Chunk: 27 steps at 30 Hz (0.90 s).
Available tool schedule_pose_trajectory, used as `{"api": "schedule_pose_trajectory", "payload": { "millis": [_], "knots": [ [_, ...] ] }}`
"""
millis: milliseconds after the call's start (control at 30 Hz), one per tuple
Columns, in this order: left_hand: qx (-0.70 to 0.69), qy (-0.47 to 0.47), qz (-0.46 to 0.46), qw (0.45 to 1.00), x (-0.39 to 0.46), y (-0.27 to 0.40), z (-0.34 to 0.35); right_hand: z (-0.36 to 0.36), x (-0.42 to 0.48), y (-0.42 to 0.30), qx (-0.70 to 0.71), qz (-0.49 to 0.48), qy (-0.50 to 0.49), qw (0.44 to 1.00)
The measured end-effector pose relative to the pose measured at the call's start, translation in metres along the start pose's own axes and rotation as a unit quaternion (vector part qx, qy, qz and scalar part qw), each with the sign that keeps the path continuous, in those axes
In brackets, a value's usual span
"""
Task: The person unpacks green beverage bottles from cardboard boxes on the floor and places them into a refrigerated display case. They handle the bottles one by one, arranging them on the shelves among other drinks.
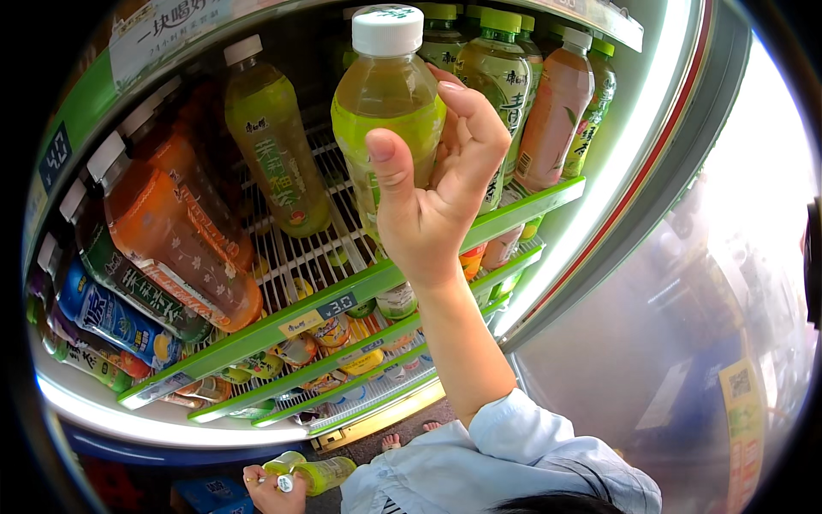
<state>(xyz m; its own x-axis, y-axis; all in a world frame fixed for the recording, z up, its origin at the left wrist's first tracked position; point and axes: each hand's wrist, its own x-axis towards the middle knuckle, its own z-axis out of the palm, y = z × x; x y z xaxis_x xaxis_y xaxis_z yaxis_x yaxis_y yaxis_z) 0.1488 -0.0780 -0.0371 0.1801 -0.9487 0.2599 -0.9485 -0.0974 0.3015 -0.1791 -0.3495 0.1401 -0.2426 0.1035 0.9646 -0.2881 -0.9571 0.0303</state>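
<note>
My right hand (443,173) reaches up to the fridge's upper shelf and grips a yellow-green plastic bottle (392,90) with a white cap. The thumb lies across its front and the fingers curl around its right side. Whether its base touches the shelf is hidden behind my hand. A similar white-capped bottle (273,141) stands on the wire rack to the left. Low in the view, my left hand (276,491) holds two yellow-green bottles (324,474) near their necks. One white cap shows beside the fingers.
Orange-labelled bottles (176,238) line the shelf's left part; green-capped bottles (498,83) stand right. A green shelf edge (276,327) runs across the front, with lower shelves of drinks beneath. The transparent fridge door (616,360) is swung open at right.
</note>
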Motion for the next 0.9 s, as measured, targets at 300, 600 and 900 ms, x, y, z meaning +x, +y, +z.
{"api": "schedule_pose_trajectory", "payload": {
  "millis": [300,600,900],
  "knots": [
    [0.002,-0.001,-0.009,1.0,0.001,0.004,-0.001,0.005,0.003,-0.023,-0.036,0.114,0.04,0.992],
    [0.025,0.027,0.074,0.997,-0.002,-0.004,0.004,0.003,0.003,-0.022,-0.044,0.118,0.036,0.991],
    [-0.06,0.036,-0.044,0.997,0.006,0.0,0.001,0.02,0.016,-0.011,-0.088,0.228,-0.024,0.969]
  ]
}}
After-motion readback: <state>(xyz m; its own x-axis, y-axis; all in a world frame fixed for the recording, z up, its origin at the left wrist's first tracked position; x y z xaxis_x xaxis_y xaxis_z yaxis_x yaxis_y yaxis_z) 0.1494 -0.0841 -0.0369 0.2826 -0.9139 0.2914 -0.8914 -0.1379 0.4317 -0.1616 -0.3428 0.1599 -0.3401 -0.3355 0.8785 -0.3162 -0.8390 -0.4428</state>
